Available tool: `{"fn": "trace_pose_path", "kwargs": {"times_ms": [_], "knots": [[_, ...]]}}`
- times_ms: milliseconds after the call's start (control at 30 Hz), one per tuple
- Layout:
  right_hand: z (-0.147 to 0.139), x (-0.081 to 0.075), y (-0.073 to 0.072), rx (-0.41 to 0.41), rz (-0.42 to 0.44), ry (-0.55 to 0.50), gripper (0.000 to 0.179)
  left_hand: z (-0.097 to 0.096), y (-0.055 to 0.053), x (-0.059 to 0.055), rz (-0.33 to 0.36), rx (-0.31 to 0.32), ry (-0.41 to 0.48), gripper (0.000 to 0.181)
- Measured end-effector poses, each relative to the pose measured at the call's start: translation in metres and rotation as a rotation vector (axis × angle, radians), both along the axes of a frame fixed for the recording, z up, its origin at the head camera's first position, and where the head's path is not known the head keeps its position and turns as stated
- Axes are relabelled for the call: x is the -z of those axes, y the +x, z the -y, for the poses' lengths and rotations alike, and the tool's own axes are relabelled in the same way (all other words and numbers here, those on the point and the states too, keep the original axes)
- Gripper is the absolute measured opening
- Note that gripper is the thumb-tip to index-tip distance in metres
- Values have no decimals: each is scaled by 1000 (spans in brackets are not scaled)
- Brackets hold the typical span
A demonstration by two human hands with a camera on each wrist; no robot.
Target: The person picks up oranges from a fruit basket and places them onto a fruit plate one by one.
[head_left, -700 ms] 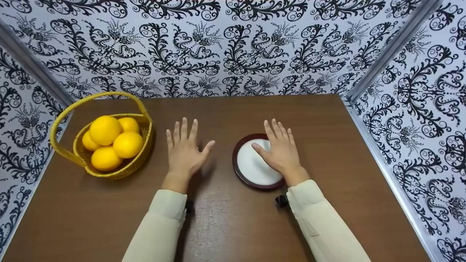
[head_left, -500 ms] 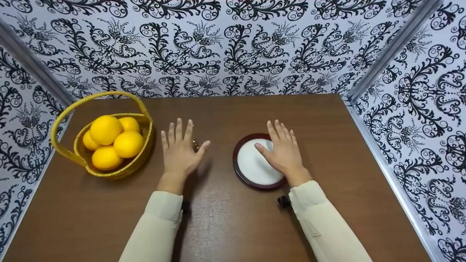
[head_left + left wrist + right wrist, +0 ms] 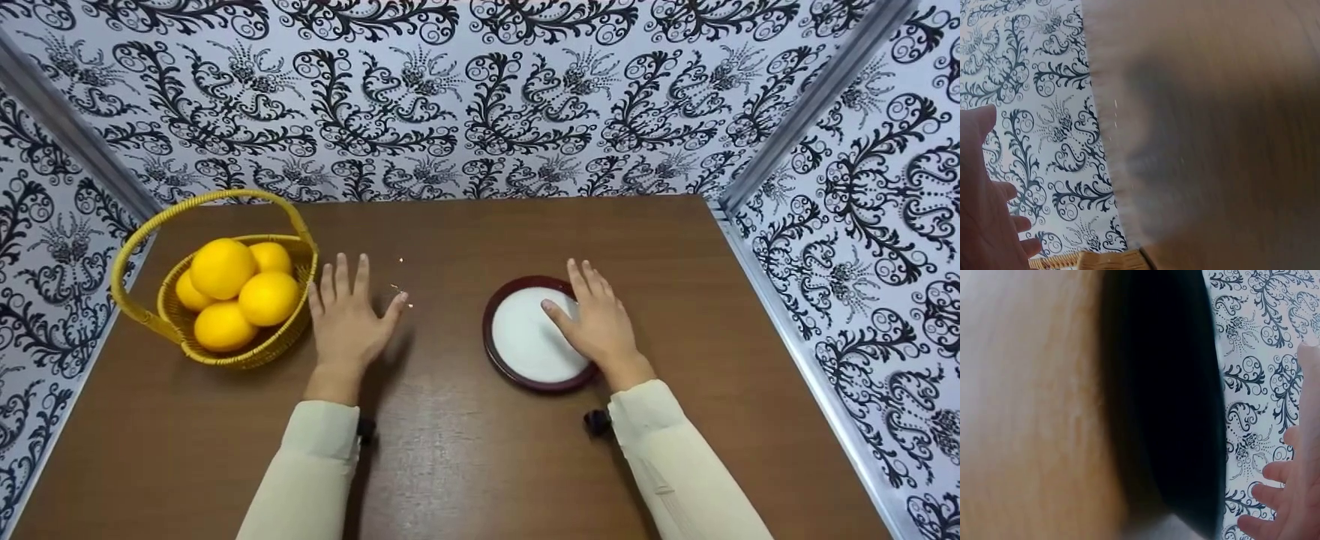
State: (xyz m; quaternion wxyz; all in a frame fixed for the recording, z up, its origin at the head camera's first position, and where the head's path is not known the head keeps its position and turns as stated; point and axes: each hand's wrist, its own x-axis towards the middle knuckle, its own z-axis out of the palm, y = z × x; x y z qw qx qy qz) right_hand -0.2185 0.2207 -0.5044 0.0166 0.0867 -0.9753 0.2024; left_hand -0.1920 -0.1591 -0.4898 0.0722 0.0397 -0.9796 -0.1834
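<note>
In the head view my left hand (image 3: pixel 346 328) is held palm down with its fingers spread, holding nothing. Just left of it stands a yellow wicker basket (image 3: pixel 259 358) with a tall handle, filled with several oranges (image 3: pixel 223 268). Tiny shiny specks (image 3: pixel 401 260) lie on the table by the left thumb; they are too small to identify. My right hand (image 3: pixel 602 330) stretches its fingers over the right side of a round dish (image 3: pixel 502 289) with a dark red rim and a flat white inside. Whether it touches the dish cannot be made out. The right wrist view shows the dish as a dark, blurred shape (image 3: pixel 1171 394).
A brown wooden table (image 3: pixel 457 457) carries everything. Walls (image 3: pixel 480 97) with black and white scroll patterns close off the back and both sides. Grey metal strips (image 3: pixel 817 352) run along the corners and the right table edge. Black devices (image 3: pixel 598 423) sit under both wrists.
My left hand has moved left and slightly nearer, up to the basket, uncovering the shiny specks. The right hand has shifted a little right and nearer, showing more of the dish.
</note>
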Motion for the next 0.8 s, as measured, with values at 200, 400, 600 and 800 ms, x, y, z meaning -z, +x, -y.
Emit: {"fn": "trace_pose_path", "kwargs": {"times_ms": [200,400,600,800], "knots": [[-5,5,3,31,51,-23,99,12,-1,3,-21,-31,0,92],[-11,8,7,66,107,-39,99,20,-4,4,-1,-52,6,91],[-14,10,8,83,121,-47,98,22,-10,1,21,-61,4,91],[-17,13,6,136,142,-45,91,24,-17,-1,58,-77,-25,89]]}}
